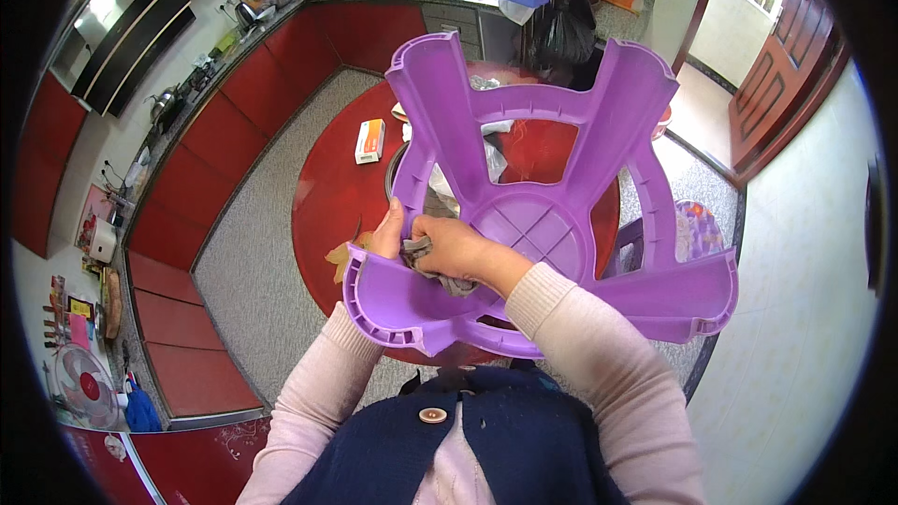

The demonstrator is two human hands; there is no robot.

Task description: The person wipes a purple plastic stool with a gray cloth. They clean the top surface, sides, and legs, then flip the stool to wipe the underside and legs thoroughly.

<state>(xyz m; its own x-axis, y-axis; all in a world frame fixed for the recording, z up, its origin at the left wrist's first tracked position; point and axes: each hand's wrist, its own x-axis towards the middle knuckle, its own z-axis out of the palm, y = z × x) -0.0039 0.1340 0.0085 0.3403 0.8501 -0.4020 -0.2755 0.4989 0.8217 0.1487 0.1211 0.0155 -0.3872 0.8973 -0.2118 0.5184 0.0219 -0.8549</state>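
Note:
A purple plastic stool (526,228) is turned bottom up before me, its hollow legs pointing towards the camera and its ribbed seat underside in the middle. My left hand (386,235) grips the stool's frame on the left, beside the near left leg; its lower part is hidden behind that leg. My right hand (452,247) clutches a crumpled grey cloth (456,285) just inside the same side of the frame. Part of the cloth lies against the inner face of the near left leg.
Beneath the stool stands a round red table (330,189) with a small orange-and-white box (370,141) and a plastic bag (495,161). Red cabinets (231,112) with a stone counter curve round the left and back. A wooden door (782,70) stands at the right.

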